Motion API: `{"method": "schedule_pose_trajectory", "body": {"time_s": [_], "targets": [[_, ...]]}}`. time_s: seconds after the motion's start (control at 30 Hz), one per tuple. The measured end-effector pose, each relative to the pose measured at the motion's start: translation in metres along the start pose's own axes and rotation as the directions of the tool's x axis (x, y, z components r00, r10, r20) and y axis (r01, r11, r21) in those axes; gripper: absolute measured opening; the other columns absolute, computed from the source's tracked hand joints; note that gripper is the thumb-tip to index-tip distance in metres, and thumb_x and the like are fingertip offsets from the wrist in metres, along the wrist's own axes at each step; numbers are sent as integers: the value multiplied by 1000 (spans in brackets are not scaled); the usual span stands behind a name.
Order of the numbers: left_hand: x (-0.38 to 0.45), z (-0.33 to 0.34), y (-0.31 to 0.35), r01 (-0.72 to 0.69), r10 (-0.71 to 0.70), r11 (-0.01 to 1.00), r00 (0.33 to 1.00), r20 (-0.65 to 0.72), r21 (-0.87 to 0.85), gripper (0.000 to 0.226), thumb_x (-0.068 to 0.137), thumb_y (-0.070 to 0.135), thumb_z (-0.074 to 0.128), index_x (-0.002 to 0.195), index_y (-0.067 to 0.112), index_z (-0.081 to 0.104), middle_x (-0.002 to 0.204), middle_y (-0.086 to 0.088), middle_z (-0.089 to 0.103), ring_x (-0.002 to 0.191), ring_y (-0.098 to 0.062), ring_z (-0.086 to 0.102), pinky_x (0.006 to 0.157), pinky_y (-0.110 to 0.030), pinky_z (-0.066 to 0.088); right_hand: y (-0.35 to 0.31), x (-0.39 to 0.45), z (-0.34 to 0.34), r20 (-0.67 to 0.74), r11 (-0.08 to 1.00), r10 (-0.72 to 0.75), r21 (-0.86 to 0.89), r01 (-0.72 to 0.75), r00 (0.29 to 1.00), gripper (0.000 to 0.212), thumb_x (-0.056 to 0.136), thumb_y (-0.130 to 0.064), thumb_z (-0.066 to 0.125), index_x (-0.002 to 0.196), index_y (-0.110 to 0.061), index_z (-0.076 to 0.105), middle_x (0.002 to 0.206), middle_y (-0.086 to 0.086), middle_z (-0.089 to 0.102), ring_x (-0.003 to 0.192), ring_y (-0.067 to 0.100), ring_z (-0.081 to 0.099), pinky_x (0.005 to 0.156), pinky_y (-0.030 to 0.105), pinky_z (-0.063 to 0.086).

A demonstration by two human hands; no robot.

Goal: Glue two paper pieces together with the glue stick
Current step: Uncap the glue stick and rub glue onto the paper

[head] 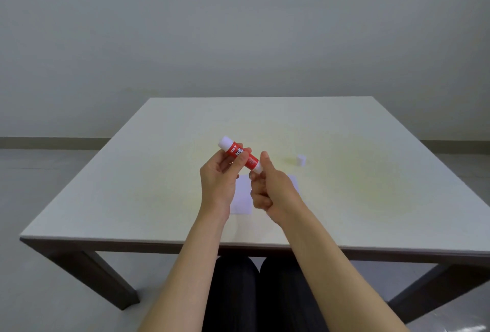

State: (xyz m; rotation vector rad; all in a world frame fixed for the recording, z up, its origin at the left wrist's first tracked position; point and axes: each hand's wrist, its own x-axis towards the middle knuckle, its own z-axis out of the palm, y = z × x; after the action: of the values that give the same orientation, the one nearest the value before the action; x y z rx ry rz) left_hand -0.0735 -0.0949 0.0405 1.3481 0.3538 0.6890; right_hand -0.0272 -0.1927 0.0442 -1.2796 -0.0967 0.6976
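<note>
A red glue stick [240,154] with a white tip and white base is held tilted above the table, tip toward the upper left. My left hand [221,178] grips its red barrel. My right hand [267,188] pinches the white base end between thumb and fingers. The white cap [301,160] stands by itself on the table, to the right of my hands. White paper [242,199] lies flat under my hands, with another white edge [295,183] showing to the right of my right wrist; my hands hide the rest.
The pale square table [132,186] has dark legs and stands before a grey wall. Its near edge runs above my lap.
</note>
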Motion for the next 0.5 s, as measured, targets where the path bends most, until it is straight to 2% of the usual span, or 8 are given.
{"method": "schedule_pose_trajectory", "body": {"time_s": [0.03,0.1,0.13,0.2,0.27,0.37,0.5], "targets": [[0,-1,-1,-6,6,1000,1000,-3,5,6,82,27,69,86,30,71,91,16,75,84,5,66,65,-20,42,-4,-2,-2,70,988,120,86,-126,990,54,91,-58,43,59,-15,48,39,-9,25,29,9,18,32,18,18],[-1,-4,-3,-4,4,1000,1000,-5,-8,7,83,27,68,90,29,70,92,14,75,85,4,66,66,-20,43,-6,-3,-5,121,978,177,89,-188,977,55,87,-60,48,58,-14,52,41,-7,25,30,10,19,32,18,19],[-1,-4,-4,-1,0,1000,1000,-3,-14,8,84,27,67,91,28,70,94,13,76,86,2,66,67,-21,43,-6,-3,-5,97,990,135,22,-137,986,53,88,-59,48,63,-13,56,41,-7,28,30,10,23,33,18,22],[-1,-4,-4,0,-1,1000,1000,-18,-23,11,84,28,67,94,26,70,95,13,75,87,0,67,68,-22,44,-4,-5,-4,18,986,-78,-144,80,997,43,90,-50,51,88,-10,64,48,-4,45,34,11,37,37,19,30],[0,-5,-2,-5,3,999,998,-62,-41,13,83,30,67,95,25,70,93,14,75,87,1,67,69,-22,44,-1,-6,-5,28,954,-248,-168,249,968,31,91,-37,56,111,-13,59,65,-1,60,44,12,48,43,20,36],[3,-7,1,-26,21,999,995,-95,-45,11,84,31,66,94,29,69,91,17,75,86,4,66,70,-21,44,-1,-10,-8,132,948,-292,-88,305,947,24,92,-20,59,114,-13,60,74,1,65,53,14,52,48,22,38],[1,-7,0,-3,-4,998,996,-90,-70,11,84,31,66,94,28,69,92,15,75,90,0,67,71,-21,44,-1,-8,-5,102,945,-295,-115,306,950,20,94,-16,55,110,-8,62,66,0,61,52,14,49,46,21,35]]}}
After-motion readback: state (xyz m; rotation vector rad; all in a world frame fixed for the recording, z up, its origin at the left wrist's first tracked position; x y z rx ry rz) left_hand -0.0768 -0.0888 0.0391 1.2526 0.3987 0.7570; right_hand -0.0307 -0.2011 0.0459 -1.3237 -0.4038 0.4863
